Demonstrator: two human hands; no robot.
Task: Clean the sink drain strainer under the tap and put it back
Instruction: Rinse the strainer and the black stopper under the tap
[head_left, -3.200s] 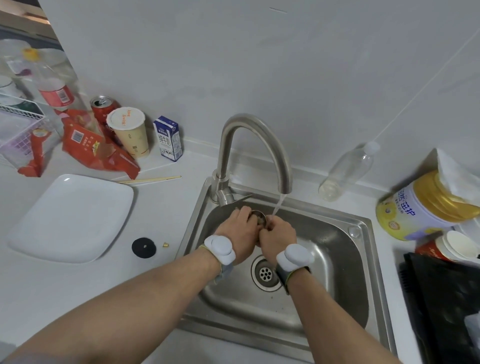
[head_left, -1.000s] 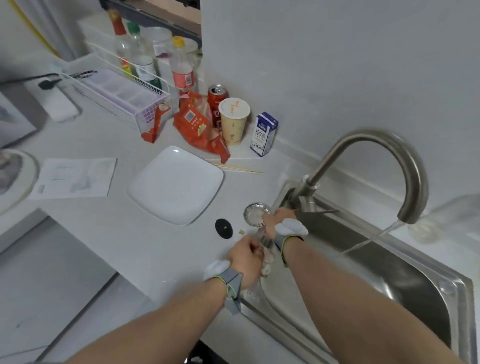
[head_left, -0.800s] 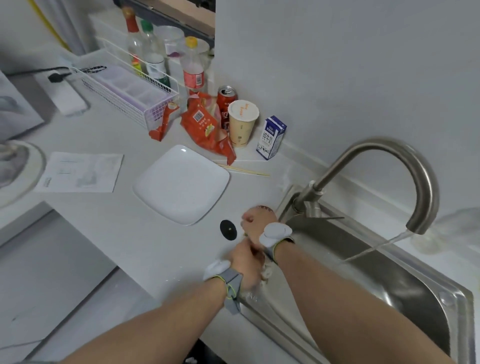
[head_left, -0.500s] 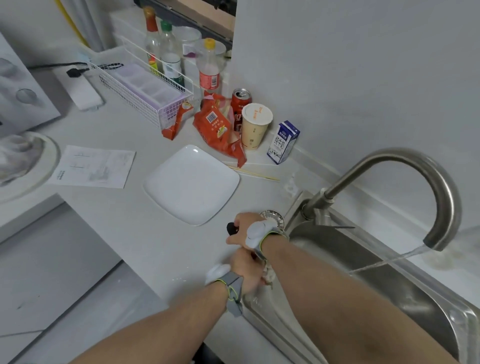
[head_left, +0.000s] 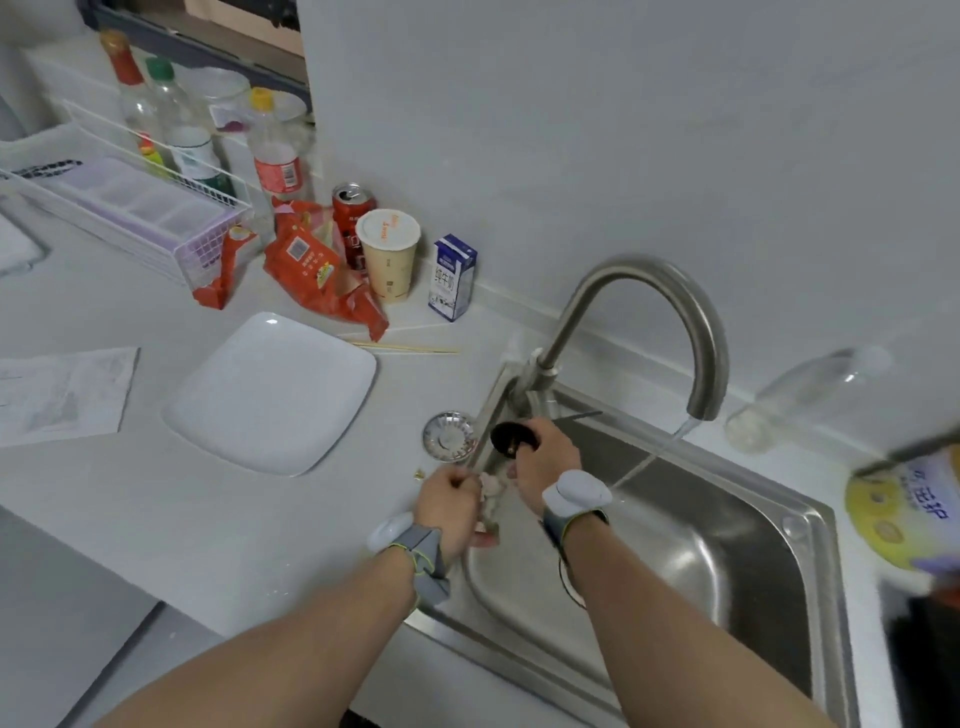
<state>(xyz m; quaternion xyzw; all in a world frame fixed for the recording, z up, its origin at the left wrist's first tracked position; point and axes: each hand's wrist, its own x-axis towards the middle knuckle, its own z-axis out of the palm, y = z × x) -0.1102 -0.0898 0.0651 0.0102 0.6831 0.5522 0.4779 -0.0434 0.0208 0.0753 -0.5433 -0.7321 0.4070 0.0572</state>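
**Strainer parts apart, stopper disc going to the water**

The metal strainer basket (head_left: 450, 436) lies on the desk (head_left: 218, 525) just left of the sink (head_left: 727, 545), beside the base of the tap (head_left: 654, 322). The right hand (head_left: 545, 462) is closed on a black rubber disc (head_left: 511, 436) with a small brass centre, held above the sink's far-left corner. The left hand (head_left: 452, 504) is curled shut at the sink's near-left edge over something small and pale; what it is cannot be told. Water (head_left: 654, 457) runs from the spout into the basin, well right of both hands.

This looks like the washing step with the strainer taken apart. Next, the disc needs carrying right into the stream and rubbing clean. A tiny brass piece (head_left: 418, 473) lies on the desk near the left hand, and is probably needed to rejoin disc and basket before they go back into the drain.
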